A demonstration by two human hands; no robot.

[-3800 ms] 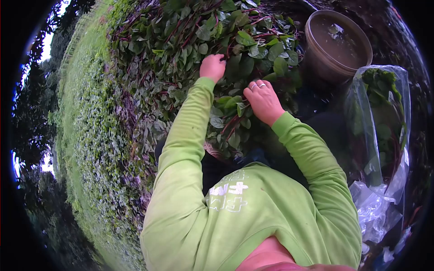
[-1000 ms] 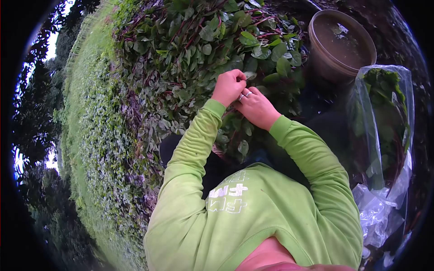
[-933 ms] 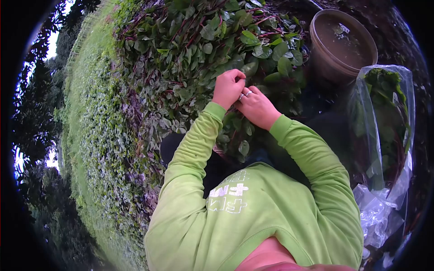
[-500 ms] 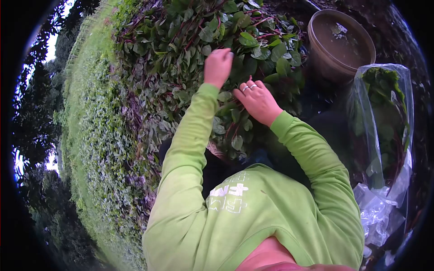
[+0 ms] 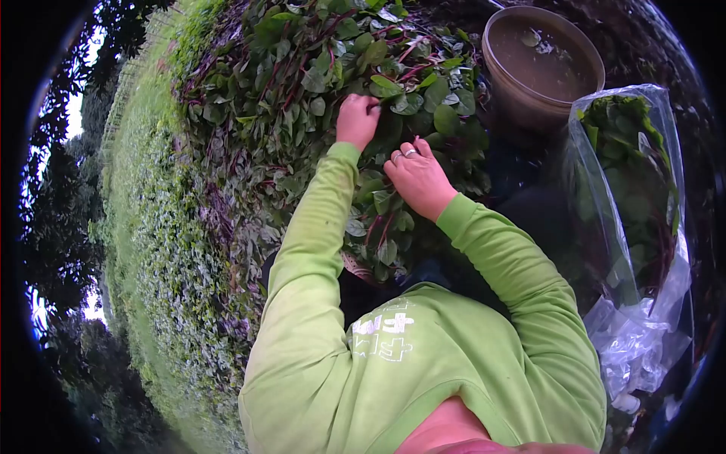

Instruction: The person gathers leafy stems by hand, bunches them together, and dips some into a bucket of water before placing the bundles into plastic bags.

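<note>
A dense bed of leafy greens with red stems lies in front of me. My left hand is closed among the leaves, its fingers curled inward; what the fingertips pinch is hidden. Just to the right and nearer to me, my right hand, with rings on it, closes around a bunch of the greens. Leaves and red stems from this bunch hang out below the fingers, toward my body. The two hands are apart by a small gap.
At the upper right stands a round brown tub of murky liquid with leaf bits in it. A clear plastic bag filled with greens is at the right, beside crumpled clear plastic. Low green growth covers the left.
My left hand has come slightly nearer to me and to the right over the leaves, its fingers more curled. My right hand keeps its grip. The whole view has shifted a little.
</note>
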